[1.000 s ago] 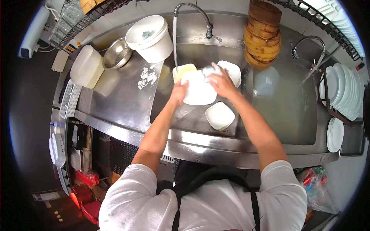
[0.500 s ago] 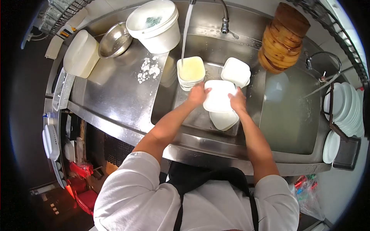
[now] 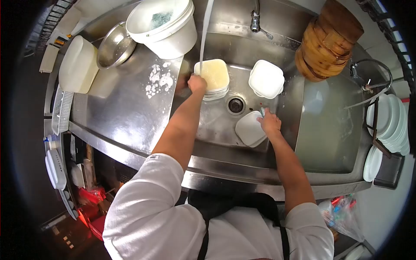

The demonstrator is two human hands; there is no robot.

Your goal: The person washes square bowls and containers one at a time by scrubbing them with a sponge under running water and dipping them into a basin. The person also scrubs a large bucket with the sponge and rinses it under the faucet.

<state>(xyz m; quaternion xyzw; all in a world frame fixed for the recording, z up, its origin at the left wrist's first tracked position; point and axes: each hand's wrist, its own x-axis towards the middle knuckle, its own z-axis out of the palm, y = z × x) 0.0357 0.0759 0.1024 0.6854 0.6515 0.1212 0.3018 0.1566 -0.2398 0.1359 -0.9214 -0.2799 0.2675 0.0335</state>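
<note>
Steel sink [image 3: 242,47]: dish stack [image 3: 215,74] toward its left edge.
Head view: left hand [image 3: 198,83] at the stack, grip unclear; right hand [image 3: 271,123] pinching a scrubber [image 3: 262,112] by the dish [image 3: 248,129] near the front-right corner. Running water [image 3: 205,34] could make the stack slide.

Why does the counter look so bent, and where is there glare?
Head view: probably wide-lens distortion, bowing the steel counter's front edge, with dark corners; glare whitens patches of the drainboard; the pale patch in the water-filled basin may be a reflection; the stack's top bowl shows clearly.
</note>
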